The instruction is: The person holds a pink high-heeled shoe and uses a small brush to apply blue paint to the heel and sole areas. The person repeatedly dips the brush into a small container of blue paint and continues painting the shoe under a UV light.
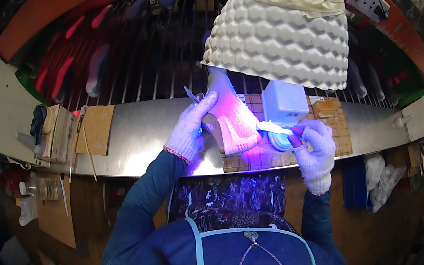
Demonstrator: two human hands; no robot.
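Now shoe (233, 121) in left hand (188, 130) grip, upright.

Gloved hands (190, 130) on lit shoe (232, 118)

white perforated shoe (235, 123) upright on the bench, brush (273, 128) touching its side.

A shoe workshop: a metal bench (136, 138) fronts a wire rack (157, 58) of shoes (98, 67) (red and grey).
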